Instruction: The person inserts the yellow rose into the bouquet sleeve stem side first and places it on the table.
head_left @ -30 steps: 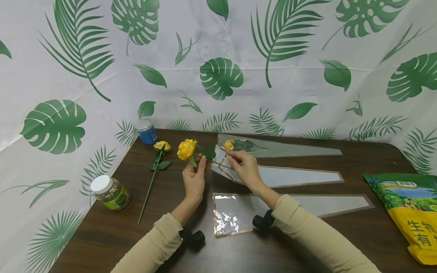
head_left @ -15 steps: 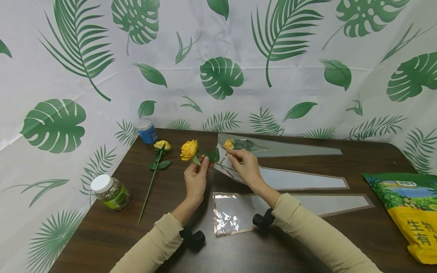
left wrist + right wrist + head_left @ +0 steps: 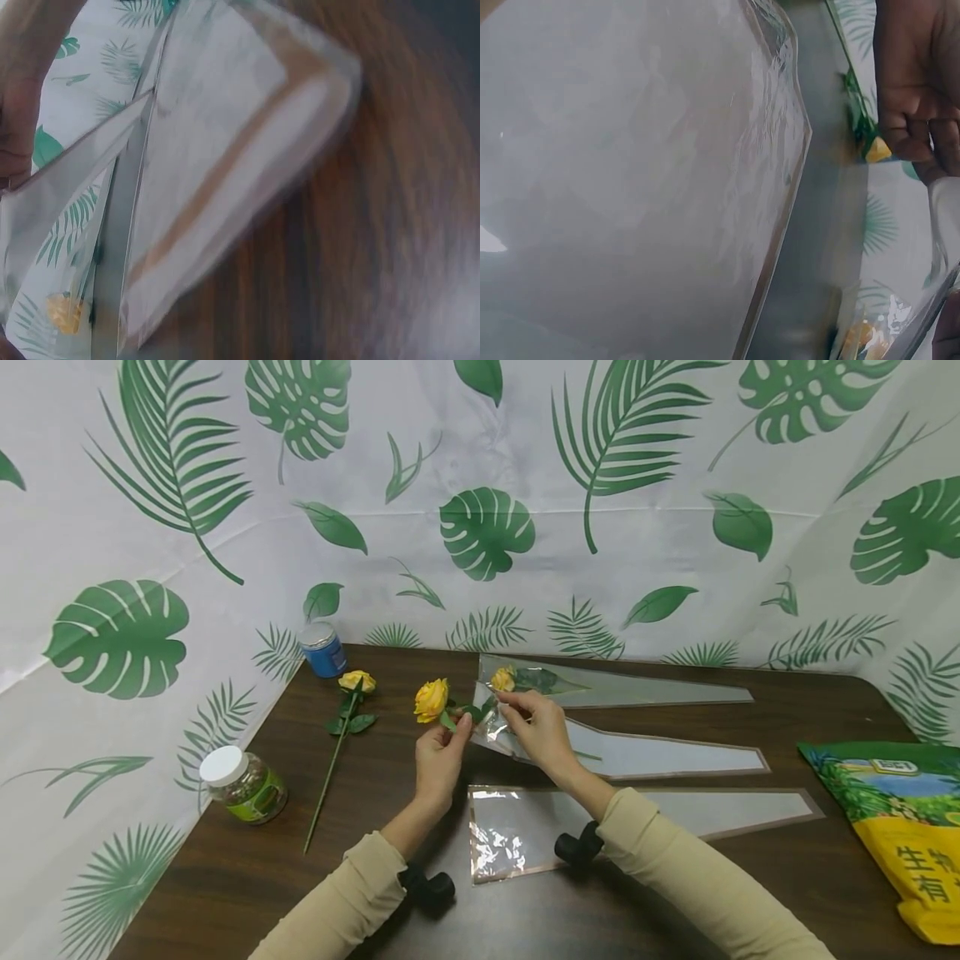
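A yellow rose [image 3: 431, 700] with green leaves is in my left hand [image 3: 441, 764], which pinches its stem just below the bloom. The stem runs into the mouth of a clear flower sleeve [image 3: 667, 750], and its lower end [image 3: 587, 756] shows through the plastic past my right hand. Between thumb and fingers, my right hand [image 3: 542, 733] pinches the upper edge of the sleeve's mouth, which is lifted off the table. Brown trim borders the sleeve [image 3: 217, 157] in the left wrist view, where it is blurred. Plastic film [image 3: 630, 180] fills much of the right wrist view.
Behind lies another sleeve [image 3: 660, 687] with a yellow rose [image 3: 502, 678] inside. A flat sleeve [image 3: 517, 835] lies in front. At left are a loose rose [image 3: 333, 768], a white-lidded jar [image 3: 251, 789] and a blue jar [image 3: 324, 653]. A green-yellow bag [image 3: 900, 827] stands right.
My left hand has moved right with the rose, sliding its stem deeper into the sleeve. The stem's end now shows beyond my right hand, which stays nearly still.
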`<state>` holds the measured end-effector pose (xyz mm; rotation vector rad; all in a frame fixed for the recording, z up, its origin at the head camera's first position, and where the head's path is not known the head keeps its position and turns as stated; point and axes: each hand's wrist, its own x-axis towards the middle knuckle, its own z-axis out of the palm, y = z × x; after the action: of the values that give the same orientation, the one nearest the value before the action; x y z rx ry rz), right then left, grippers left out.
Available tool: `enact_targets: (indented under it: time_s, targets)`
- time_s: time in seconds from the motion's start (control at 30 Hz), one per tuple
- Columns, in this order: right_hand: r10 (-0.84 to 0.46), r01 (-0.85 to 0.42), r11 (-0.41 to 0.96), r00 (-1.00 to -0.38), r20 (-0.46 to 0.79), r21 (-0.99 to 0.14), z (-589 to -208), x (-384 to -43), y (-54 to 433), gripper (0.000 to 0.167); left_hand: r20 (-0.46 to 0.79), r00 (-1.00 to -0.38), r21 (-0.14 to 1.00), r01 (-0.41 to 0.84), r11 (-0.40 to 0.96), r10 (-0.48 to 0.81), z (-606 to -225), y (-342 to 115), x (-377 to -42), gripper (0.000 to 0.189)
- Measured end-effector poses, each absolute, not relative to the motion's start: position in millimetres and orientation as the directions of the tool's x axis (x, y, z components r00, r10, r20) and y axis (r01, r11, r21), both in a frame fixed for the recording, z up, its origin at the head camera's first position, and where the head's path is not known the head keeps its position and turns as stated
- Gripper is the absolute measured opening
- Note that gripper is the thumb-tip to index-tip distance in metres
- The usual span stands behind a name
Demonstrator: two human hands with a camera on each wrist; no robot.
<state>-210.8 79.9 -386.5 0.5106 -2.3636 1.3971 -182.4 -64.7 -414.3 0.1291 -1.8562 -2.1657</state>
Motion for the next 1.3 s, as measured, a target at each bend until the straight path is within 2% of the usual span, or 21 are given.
enact_targets:
  time_s: [0.1,0.23,0.37,0.57,0.7,1.03,1.2,1.3]
  targets:
    - [-0.12,-0.459,0.445,-0.882,0.456,-0.769,-386.8,-211.2,80.1,0.018,0.111,-0.952,0.96,0.177,-0.217,-0.286,-413.8,-62.4,-181.7,0.025]
    - [-0.117,-0.449,0.436,-0.887,0.446,-0.779,-386.8,-211.1,80.7,0.019,0.106,-0.931,0.941,0.207,-0.268,-0.348,-413.4,-59.1,-183.6,0.02]
    - [-0.118,-0.447,0.434,-0.889,0.442,-0.783,-387.2,-210.5,81.1,0.019,0.054,-0.913,0.917,0.206,-0.342,-0.405,-412.0,-56.4,-186.1,0.016]
    - [-0.121,-0.45,0.423,-0.888,0.443,-0.786,-388.1,-210.2,80.8,0.018,0.046,-0.909,0.881,0.232,-0.412,-0.414,-410.3,-56.2,-186.2,0.025]
    - [-0.126,-0.459,0.429,-0.883,0.452,-0.778,-389.0,-210.6,81.0,0.018,0.065,-0.916,0.88,0.24,-0.409,-0.397,-409.9,-57.0,-184.8,0.033]
    - [-0.138,-0.483,0.466,-0.867,0.479,-0.741,-389.9,-210.6,82.6,0.018,0.093,-0.943,0.951,0.179,-0.25,-0.32,-409.9,-56.6,-181.9,0.041]
    - [-0.134,-0.483,0.462,-0.867,0.48,-0.744,-389.7,-210.7,82.5,0.018,0.115,-0.927,0.929,0.228,-0.291,-0.358,-412.1,-55.9,-182.1,0.038]
    - [-0.13,-0.472,0.462,-0.874,0.469,-0.751,-389.2,-210.8,82.4,0.018,0.16,-0.917,0.907,0.282,-0.312,-0.365,-413.9,-56.6,-181.9,0.044]
